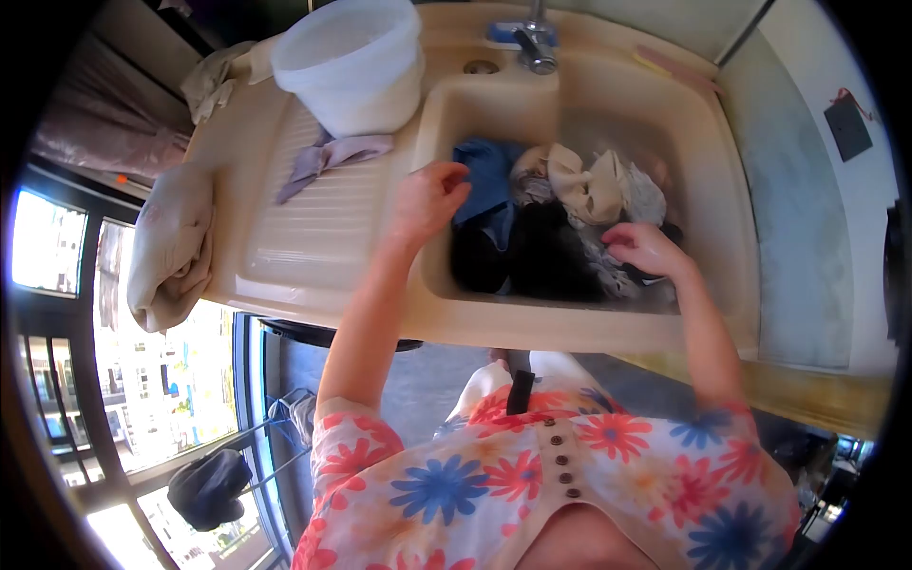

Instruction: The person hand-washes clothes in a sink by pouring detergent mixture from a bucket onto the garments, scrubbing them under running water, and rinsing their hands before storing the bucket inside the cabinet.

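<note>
My left hand (432, 198) is over the sink's left rim, its fingers loosely curled beside the blue cloth (486, 185). No cloth shows between those fingers. My right hand (651, 249) hovers low over the right part of the laundry, fingers bent and slightly apart, with nothing visible in them. Under and around it lies a grey patterned cloth (613, 271). Black laundry (551, 252) fills the front of the basin, and a cream cloth (584, 185) is bunched behind it. Whether the right fingertips touch fabric, I cannot tell.
The beige sink (731, 275) has a tap (538, 52) at the back. On the ribbed drainboard (313, 228) stand a white bucket (351, 76) and a lilac cloth (332, 160). A beige folded cloth (173, 247) hangs over the left edge.
</note>
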Demonstrator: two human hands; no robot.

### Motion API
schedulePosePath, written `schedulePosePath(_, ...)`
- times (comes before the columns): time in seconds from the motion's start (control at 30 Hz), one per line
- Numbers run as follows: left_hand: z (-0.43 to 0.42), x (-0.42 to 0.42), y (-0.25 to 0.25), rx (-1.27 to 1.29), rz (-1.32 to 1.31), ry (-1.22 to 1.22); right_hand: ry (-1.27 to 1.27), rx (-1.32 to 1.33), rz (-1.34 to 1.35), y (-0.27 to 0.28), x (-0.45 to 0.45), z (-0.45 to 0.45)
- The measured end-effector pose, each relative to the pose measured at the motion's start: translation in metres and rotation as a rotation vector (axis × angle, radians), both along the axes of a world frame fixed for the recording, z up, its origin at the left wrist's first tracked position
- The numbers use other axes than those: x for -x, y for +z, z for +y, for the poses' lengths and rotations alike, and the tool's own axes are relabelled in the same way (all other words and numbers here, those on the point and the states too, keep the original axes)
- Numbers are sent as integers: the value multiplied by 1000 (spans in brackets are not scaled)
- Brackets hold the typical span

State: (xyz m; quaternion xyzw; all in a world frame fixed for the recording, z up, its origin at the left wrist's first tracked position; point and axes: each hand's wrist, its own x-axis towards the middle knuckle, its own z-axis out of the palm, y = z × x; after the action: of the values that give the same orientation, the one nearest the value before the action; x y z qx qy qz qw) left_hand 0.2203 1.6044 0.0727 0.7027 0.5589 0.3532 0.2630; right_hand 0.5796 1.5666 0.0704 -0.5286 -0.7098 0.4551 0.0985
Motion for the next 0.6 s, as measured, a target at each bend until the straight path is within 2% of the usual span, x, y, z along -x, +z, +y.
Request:
schedulePosePath(0.23,6,1,-10,-16,-126,108,5,22,12,11,2,-2)
schedulePosePath(0.37,3,0,-6,-15,-135,134,-49,110,128,20,0,-3)
schedulePosePath(0.47,8,2,-18,-43,-269,86,-119,231,262,27,-2,-4)
schedulePosePath(0.53,10,8,-13,138,-473,52,-163,263,286,29,-4,-6)
schedulePosePath(0.6,11,17,-2,234,-594,45,7,4,-180,28,-12,-10)
